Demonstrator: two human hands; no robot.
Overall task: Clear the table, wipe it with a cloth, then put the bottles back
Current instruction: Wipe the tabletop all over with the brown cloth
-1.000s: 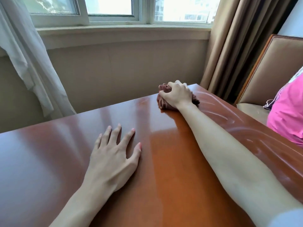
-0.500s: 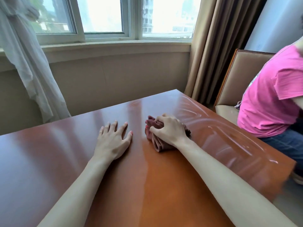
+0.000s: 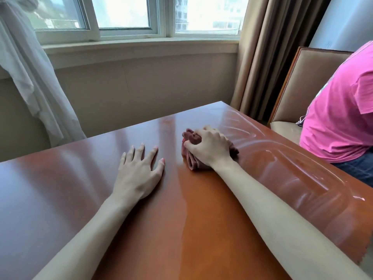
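A glossy reddish-brown wooden table [image 3: 201,229] fills the lower view. My right hand [image 3: 210,147] grips a bunched brown cloth [image 3: 193,162] and presses it on the table, right of centre. Wet curved streaks [image 3: 282,156] shine on the table to the right of the cloth. My left hand [image 3: 139,172] rests flat on the table with fingers spread, a little left of the cloth. No bottles are in view.
A person in a pink shirt [image 3: 341,110] sits on a tan padded chair [image 3: 308,81] close to the table's right edge. Behind the table are a wall and window sill [image 3: 141,49], a white curtain [image 3: 30,73] at left and brown drapes [image 3: 268,53] at right.
My right hand has pulled the cloth from the far edge back toward me to the table's middle, leaving wet streaks. The view lifted and turned right. My left hand stayed flat.
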